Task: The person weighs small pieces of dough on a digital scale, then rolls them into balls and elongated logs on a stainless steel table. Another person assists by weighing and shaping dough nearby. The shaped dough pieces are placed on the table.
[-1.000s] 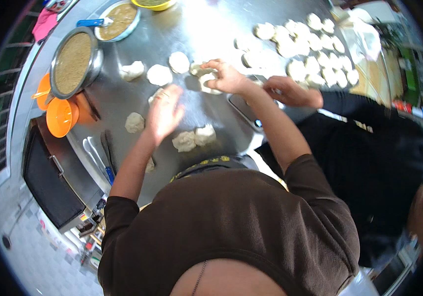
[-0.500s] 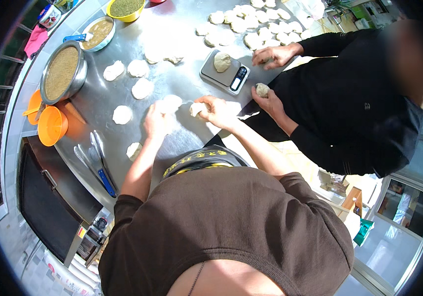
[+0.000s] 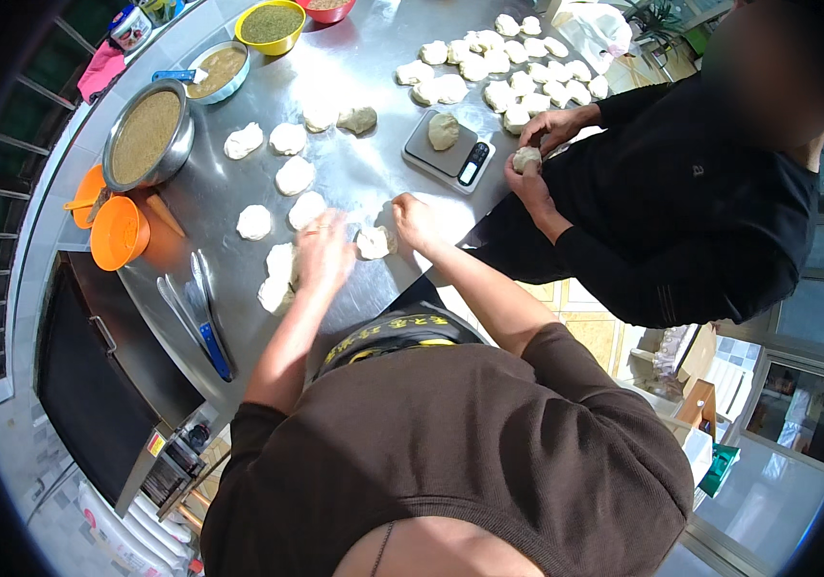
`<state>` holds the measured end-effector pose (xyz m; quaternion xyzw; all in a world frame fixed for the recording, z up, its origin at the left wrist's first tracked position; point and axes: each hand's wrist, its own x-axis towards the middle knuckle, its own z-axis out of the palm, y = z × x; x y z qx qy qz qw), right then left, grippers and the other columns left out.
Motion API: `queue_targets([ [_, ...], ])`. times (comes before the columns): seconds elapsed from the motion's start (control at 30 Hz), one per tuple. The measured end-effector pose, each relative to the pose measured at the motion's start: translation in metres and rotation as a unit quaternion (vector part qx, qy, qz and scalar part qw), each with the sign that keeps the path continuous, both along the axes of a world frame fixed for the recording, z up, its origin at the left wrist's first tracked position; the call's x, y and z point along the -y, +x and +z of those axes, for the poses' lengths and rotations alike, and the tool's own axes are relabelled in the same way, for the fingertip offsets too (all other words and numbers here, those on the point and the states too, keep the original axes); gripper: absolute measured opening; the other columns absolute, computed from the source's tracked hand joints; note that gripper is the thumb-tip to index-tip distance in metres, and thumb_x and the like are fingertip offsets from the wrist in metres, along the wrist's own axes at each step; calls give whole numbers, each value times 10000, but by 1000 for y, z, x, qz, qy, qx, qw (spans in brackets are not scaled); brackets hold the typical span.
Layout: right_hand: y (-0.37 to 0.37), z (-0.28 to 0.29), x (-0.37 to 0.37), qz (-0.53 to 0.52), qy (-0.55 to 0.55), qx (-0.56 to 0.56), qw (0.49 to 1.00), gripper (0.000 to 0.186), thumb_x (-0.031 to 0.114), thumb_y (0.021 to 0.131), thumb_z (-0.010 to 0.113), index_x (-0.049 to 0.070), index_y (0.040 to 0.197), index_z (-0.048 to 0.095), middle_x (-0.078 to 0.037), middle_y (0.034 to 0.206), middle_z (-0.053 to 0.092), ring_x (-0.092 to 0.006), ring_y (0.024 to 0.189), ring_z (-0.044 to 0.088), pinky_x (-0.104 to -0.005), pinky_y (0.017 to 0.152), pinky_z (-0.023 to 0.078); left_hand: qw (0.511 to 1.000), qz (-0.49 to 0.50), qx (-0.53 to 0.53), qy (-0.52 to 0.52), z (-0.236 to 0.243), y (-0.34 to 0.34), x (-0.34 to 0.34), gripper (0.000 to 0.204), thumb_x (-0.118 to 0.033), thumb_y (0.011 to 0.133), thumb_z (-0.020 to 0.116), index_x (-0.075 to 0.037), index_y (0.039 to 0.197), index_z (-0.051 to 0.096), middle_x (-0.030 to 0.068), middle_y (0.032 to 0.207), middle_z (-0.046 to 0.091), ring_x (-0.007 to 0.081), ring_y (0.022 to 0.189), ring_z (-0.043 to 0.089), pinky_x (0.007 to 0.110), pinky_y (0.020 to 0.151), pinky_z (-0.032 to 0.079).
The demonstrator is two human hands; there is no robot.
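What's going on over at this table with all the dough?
Two people are at a metal table. The wearer's left hand, blurred, is beside two dough lumps; the right hand is next to a single dough piece, contact unclear. On the right, a co-worker holds a dough ball, near a scale bearing another lump. More dough pieces sit toward the table's far right.

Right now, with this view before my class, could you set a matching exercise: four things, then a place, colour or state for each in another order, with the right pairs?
Things
1. Scale
2. Bowl with green contents
3. Wearer's right hand
4. Metal bowl

Descriptions
A. Just right of a dough piece
B. Filled with tan mixture
C. Bearing a dough lump
D. Yellow

Pairs: 1-C; 2-D; 3-A; 4-B
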<state>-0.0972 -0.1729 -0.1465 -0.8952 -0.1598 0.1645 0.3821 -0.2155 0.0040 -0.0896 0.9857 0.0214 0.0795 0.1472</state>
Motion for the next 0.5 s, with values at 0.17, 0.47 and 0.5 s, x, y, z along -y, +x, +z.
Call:
queue_targets([
  [0.17,-40,9,-19,-27,-15,7,1000,150,169,885,566,28,928,599,-213,863,668,-397,833,653,-478,757,514,949,98,-106,-281,-32,-1,57,358,-85,694,750,-36,1001,572,177,1024,576,369,1015,580,432,852,482],
  [0.47,-8,-24,-40,216,-4,265,940,142,166,836,585,92,952,551,-153,782,600,-370,768,611,-474,676,485,954,82,-62,-283,-52,-9,46,564,-57,670,811,-7,1121,477,227,1061,567,423,969,593,458,780,518],
  [0.5,4,-29,-49,219,-29,245,944,164,201,840,603,87,948,556,-151,794,613,-368,780,615,-460,676,490,949,98,-80,-289,-55,1,42,554,-102,678,821,-9,1109,485,228,1017,598,428,940,606,466,775,518],
])
